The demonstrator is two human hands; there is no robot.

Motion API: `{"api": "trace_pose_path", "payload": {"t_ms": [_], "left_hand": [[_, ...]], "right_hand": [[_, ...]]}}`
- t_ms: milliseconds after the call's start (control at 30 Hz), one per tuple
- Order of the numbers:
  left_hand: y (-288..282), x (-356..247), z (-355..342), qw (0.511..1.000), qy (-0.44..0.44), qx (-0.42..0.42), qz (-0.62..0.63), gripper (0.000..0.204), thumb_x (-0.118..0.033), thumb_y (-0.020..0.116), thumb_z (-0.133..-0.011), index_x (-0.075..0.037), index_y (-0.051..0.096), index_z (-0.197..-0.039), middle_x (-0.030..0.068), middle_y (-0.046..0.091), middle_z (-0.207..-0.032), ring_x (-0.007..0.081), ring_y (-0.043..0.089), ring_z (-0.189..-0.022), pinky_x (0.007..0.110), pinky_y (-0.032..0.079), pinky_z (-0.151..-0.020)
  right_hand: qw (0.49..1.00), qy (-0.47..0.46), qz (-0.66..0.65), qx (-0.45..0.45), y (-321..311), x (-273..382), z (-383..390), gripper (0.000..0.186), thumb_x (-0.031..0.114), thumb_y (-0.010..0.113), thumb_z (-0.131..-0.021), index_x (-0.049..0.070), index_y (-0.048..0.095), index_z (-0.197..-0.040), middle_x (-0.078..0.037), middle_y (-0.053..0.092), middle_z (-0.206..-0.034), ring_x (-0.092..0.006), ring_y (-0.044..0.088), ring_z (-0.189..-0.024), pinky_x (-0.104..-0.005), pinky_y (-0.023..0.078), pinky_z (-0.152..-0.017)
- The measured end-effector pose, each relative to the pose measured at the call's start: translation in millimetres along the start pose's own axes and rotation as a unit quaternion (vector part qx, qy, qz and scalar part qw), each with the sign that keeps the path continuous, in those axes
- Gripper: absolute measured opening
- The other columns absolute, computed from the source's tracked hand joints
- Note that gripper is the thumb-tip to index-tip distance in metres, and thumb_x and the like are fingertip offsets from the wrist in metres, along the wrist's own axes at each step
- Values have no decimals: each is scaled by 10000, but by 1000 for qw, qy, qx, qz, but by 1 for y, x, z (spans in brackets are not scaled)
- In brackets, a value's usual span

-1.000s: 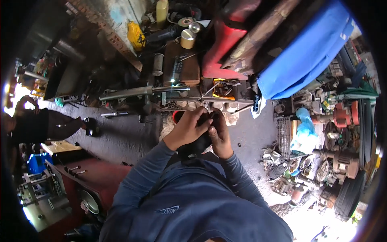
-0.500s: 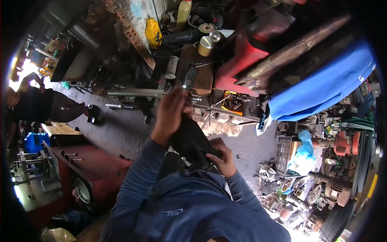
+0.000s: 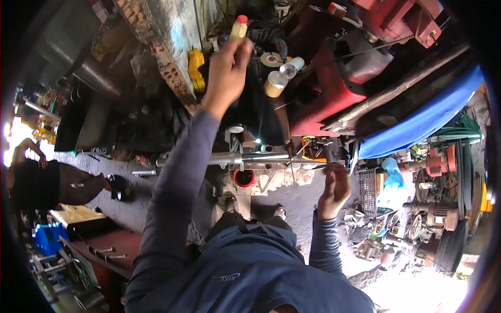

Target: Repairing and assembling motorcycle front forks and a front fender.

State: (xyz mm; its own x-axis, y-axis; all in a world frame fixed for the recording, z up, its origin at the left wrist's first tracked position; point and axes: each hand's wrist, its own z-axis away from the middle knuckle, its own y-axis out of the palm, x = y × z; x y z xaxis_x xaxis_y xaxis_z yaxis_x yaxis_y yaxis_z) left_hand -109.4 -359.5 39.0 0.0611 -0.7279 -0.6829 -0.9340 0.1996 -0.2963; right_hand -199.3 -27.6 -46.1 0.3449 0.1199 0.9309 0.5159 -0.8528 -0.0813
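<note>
My left hand (image 3: 226, 73) is raised over the cluttered bench, fingers closed round the lower part of a pale yellow bottle (image 3: 238, 30) with a red cap. A yellow object (image 3: 196, 70) and two cylindrical containers (image 3: 275, 84) are close by. My right hand (image 3: 334, 190) is lower right, fingers curled beside thin rods and a tray of small tools (image 3: 312, 146); what it holds, if anything, is unclear. A long metal tube (image 3: 224, 159) lies across the bench's front edge, with a red bucket (image 3: 244, 178) below it.
At left another person (image 3: 42, 182) stands near a red machine (image 3: 104, 248). A red body panel (image 3: 323, 112), a wooden pole and blue cloth (image 3: 407, 138) occupy the upper right. Motors, wheels and a wire basket (image 3: 368, 193) crowd the right.
My left hand has moved far forward to the bottle. My right hand has moved right and forward. The dark item earlier between my hands is no longer seen in them.
</note>
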Motion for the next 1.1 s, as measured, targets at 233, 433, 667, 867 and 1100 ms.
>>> {"api": "trace_pose_path", "payload": {"t_ms": [233,433,667,867,1100], "left_hand": [[-28,-35,178,908,-115,319,245,195,-202,561,-980,-33,650,-1015,115,515,-1245,240,511,-1193,364,413,-980],[-28,-4,219,900,-152,356,200,311,-230,589,-964,-45,661,-1203,163,407,-1395,313,429,-1292,398,344,-1068],[-92,58,181,866,-67,448,-210,714,-308,836,-680,-54,538,-1277,150,515,-1260,359,473,-1224,492,387,-1015],[-103,91,181,819,-54,525,-226,648,-261,851,-642,-38,588,-1191,142,528,-1195,361,496,-1167,460,438,-964],[-106,91,190,840,2,497,-217,480,-215,813,-681,-24,623,-1078,117,535,-1101,345,516,-1097,448,447,-907]], "right_hand": [[786,314,-517,130,89,10,60,363,316,542,-990,32,527,-1216,-163,584,-1245,-332,617,-1081,-482,486,-961],[730,401,-549,64,103,-17,94,187,191,543,-995,66,542,-1134,-115,585,-1242,-294,559,-1183,-497,440,-1015],[969,213,-121,-37,53,-158,55,306,129,649,-929,12,555,-1196,-96,638,-1148,-163,600,-1048,-304,523,-860],[913,338,-226,49,55,-190,23,430,184,710,-899,30,566,-1273,-58,635,-1144,-143,614,-1008,-289,527,-818],[813,403,-414,71,68,-200,23,241,130,710,-891,84,622,-1111,-16,630,-1115,-146,594,-1009,-354,508,-853]]}}
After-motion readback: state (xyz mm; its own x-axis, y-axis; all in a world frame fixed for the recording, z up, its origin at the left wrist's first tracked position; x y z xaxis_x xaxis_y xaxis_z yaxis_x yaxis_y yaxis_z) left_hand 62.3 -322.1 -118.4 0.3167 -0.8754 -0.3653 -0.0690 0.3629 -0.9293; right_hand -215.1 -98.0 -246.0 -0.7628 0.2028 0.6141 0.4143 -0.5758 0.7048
